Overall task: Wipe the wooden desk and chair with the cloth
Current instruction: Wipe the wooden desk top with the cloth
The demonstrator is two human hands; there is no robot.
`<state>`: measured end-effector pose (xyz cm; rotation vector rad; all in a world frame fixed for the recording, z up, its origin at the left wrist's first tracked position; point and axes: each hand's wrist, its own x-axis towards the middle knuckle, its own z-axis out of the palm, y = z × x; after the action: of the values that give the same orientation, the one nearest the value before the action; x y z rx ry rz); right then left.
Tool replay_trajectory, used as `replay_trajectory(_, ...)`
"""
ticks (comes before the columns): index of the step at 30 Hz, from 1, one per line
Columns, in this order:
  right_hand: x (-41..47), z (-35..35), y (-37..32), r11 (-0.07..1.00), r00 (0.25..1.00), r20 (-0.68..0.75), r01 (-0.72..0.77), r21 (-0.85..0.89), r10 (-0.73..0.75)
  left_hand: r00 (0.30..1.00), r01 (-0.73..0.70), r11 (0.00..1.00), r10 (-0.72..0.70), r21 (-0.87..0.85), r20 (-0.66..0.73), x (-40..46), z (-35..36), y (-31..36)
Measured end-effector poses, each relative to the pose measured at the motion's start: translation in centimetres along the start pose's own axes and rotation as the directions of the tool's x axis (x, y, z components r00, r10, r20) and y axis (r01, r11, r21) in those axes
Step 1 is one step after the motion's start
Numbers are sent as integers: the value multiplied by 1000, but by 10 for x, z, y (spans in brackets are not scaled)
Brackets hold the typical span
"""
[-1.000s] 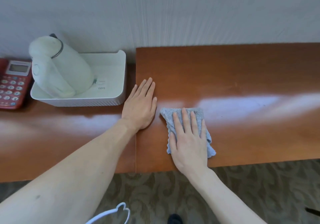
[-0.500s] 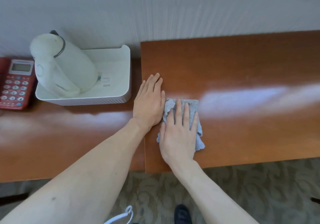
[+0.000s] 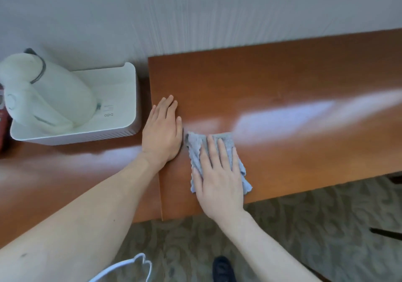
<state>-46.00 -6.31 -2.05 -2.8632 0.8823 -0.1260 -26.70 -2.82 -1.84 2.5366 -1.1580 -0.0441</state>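
The glossy reddish-brown wooden desk (image 3: 282, 90) runs along the wall. A small grey-blue cloth (image 3: 196, 149) lies on it near the front edge. My right hand (image 3: 219, 175) presses flat on the cloth with straight fingers. My left hand (image 3: 162, 133) rests flat on the desk just left of the cloth, across the seam between two desk sections. A small gap separates the two hands. No chair is clearly in view.
A white kettle (image 3: 41, 98) stands in a white tray (image 3: 121, 127) at the left, close to my left hand. A red phone (image 3: 2, 116) peeks in at the far left edge. Patterned carpet (image 3: 315, 227) lies below the desk's front edge.
My right hand has slid the cloth to the right, away from my left hand, after moving it left half a second earlier. My left hand has stayed flat in place.
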Motion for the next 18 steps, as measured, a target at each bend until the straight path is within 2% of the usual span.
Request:
replay_trajectory(6, 42, -13, 82, 975, 978, 6, -205, -85, 206, 999, -24, 998, 25, 54, -20, -3, 2, 0)
replay_trajectory(10, 40, -12, 74, 961, 967, 4, -253, -111, 255, 1000, -14, 998, 15, 68, -21, -3, 5, 0)
replay_trajectory(18, -27, 6, -35, 999, 998, 31, -53, 2, 52, 1000, -17, 995, 17, 98, 2, -2, 3, 4)
